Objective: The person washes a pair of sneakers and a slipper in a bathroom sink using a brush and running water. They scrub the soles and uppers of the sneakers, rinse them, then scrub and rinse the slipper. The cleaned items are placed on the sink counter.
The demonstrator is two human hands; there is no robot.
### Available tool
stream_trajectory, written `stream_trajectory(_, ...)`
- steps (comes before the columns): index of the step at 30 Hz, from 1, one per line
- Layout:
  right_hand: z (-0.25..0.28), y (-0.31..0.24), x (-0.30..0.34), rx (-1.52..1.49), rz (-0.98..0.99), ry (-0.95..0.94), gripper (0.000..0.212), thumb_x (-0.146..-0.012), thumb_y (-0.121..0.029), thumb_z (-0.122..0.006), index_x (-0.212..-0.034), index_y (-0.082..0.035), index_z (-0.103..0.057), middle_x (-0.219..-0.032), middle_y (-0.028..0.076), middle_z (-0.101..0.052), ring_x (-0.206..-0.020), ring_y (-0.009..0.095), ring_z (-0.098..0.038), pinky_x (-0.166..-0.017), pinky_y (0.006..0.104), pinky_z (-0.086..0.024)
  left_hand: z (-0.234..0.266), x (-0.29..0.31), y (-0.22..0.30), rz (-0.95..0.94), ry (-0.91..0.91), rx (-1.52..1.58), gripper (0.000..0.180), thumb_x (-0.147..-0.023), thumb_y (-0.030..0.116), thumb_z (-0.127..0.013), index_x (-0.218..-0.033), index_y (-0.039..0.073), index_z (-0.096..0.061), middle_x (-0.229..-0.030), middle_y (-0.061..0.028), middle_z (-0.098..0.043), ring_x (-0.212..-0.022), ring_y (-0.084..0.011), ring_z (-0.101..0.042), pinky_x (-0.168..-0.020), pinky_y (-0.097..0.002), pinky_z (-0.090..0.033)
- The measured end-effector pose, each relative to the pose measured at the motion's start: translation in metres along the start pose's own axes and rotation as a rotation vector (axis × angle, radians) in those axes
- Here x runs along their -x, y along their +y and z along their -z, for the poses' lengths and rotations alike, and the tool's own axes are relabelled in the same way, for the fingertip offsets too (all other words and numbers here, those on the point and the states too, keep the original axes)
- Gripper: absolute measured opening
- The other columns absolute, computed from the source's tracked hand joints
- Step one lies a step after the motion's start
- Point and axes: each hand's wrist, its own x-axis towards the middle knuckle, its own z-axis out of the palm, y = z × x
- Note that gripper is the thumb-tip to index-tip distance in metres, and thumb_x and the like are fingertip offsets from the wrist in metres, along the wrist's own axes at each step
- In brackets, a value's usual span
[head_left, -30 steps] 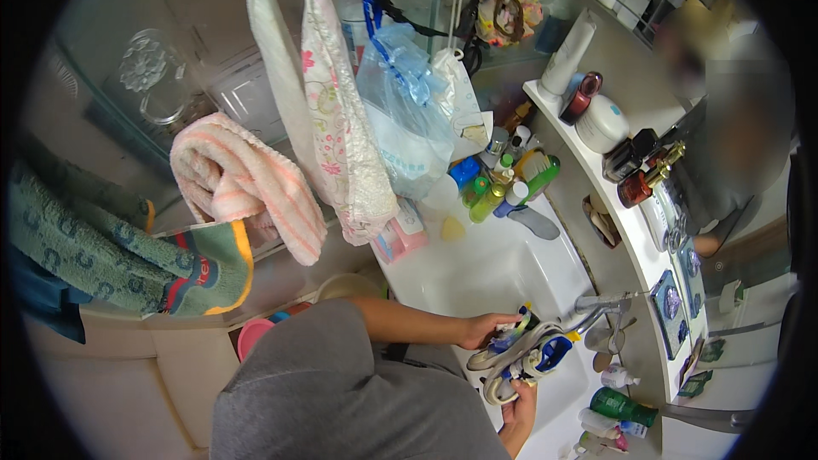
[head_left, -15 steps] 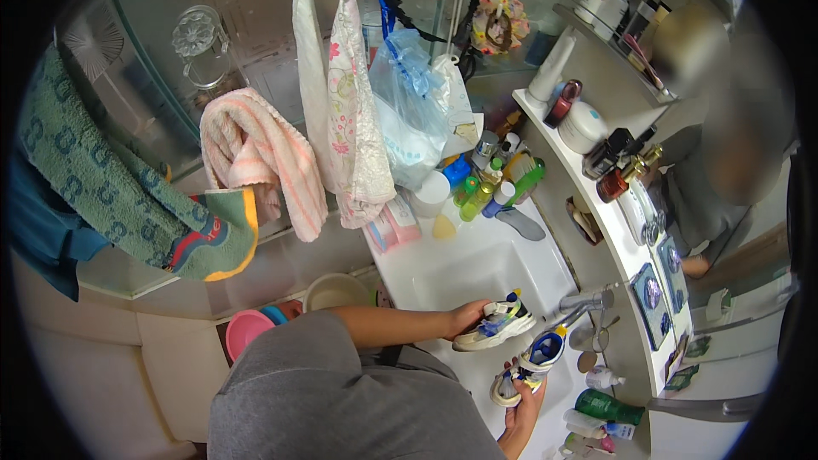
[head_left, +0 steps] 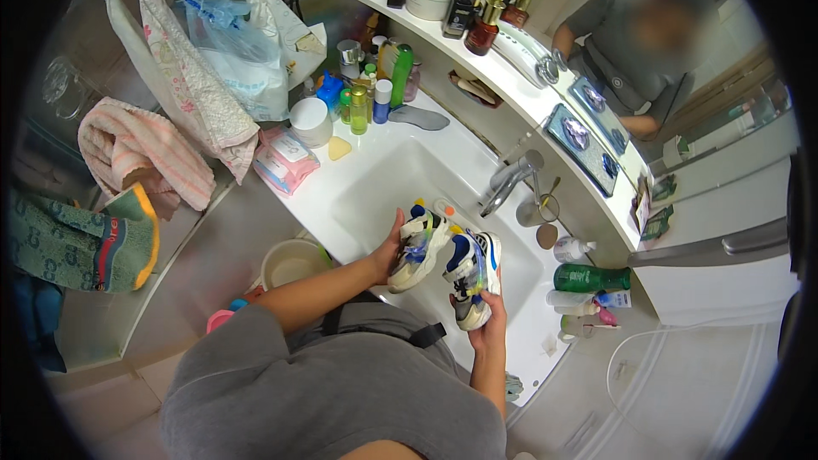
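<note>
A white sneaker (head_left: 416, 257) with dark and blue-yellow parts is gripped at its side by my left hand (head_left: 388, 254). Its matching sneaker (head_left: 474, 271), with a blue lining and bluish laces, rests in my right hand (head_left: 490, 321), whose fingers close round the toe end. Both shoes are held side by side above the white sink (head_left: 362, 196), a small gap between them. Some finger parts are hidden behind the shoes. Just beyond the right shoe stands the metal faucet (head_left: 514, 177). Small yellow, blue and orange bits show near the shoe tops, too small to name.
Bottles (head_left: 359, 111), a white jar (head_left: 310, 123), a pink packet (head_left: 285, 160) and a grey insole (head_left: 419, 117) lie along the sink's far left rim. A green bottle (head_left: 591, 278) is at the right. A cosmetics shelf (head_left: 532, 89) curves above the faucet; a bucket (head_left: 294, 262) stands below left.
The view has swung to the right, so the sink and shelf appear further left. Both sneakers remain in my hands and are now held more upright and closer in level.
</note>
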Motion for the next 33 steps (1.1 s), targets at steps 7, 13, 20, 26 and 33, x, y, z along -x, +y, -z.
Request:
stream_trajectory(7, 0.016, 0.004, -0.012, -0.010, 0.051, 0.004, 0.081, -0.086, -0.019, -0.058, -0.159, -0.021, -0.023, -0.143, 0.013, -0.050, -0.124, 0.031, -0.056, -0.096, 0.0509, -0.052, 0.002, -0.002, 0.002, 0.040, -0.129, -0.027, 0.090, -0.091, 0.081, -0.030, -0.150, 0.015, -0.041, -0.138, -0.0162, -0.057, -0.125, -0.0336, -0.056, -0.109, -0.0483, -0.042)
stream_trajectory(13, -0.020, 0.000, -0.018, 0.127, 0.128, -0.019, 0.091, -0.080, -0.008, -0.055, -0.161, -0.013, -0.016, -0.153, 0.012, -0.041, -0.136, 0.027, -0.045, -0.112, 0.0365, -0.038, -0.001, -0.002, 0.010, -0.053, 0.049, -0.201, 0.066, -0.103, 0.061, -0.035, -0.150, 0.015, -0.040, -0.144, -0.0084, -0.053, -0.133, -0.0214, -0.050, -0.111, -0.0426, -0.040)
stream_trajectory(20, -0.029, 0.010, -0.023, -0.011, 0.183, -0.007, 0.091, -0.081, 0.000, -0.052, -0.162, -0.014, -0.011, -0.152, 0.013, -0.040, -0.133, 0.026, -0.048, -0.108, 0.0355, -0.041, -0.015, 0.009, 0.020, -0.117, 0.012, -0.194, 0.068, -0.104, 0.058, -0.036, -0.152, 0.010, -0.036, -0.147, -0.0091, -0.050, -0.134, -0.0222, -0.049, -0.113, -0.0419, -0.039)
stream_trajectory(26, -0.033, 0.011, -0.023, 0.188, 0.184, 0.063, 0.099, -0.079, 0.003, -0.059, -0.163, -0.016, -0.009, -0.155, 0.011, -0.036, -0.136, 0.024, -0.044, -0.108, 0.0320, -0.039, 0.011, -0.008, 0.018, 0.100, -0.225, 0.060, 0.057, -0.106, 0.046, -0.039, -0.155, 0.018, -0.032, -0.150, -0.0118, -0.047, -0.136, -0.0272, -0.048, -0.111, -0.0471, -0.042)
stream_trajectory(33, -0.009, -0.068, -0.011, 0.809, 0.443, -0.007, 0.104, -0.064, -0.003, -0.074, -0.158, -0.009, -0.030, -0.159, 0.012, -0.034, -0.143, 0.023, -0.038, -0.116, 0.0339, -0.028, -0.069, -0.008, 0.074, -0.283, -0.041, -0.872, 0.101, -0.092, 0.017, -0.071, -0.162, 0.023, 0.002, -0.161, -0.0100, -0.027, -0.143, -0.0232, -0.035, -0.114, -0.0390, -0.035)
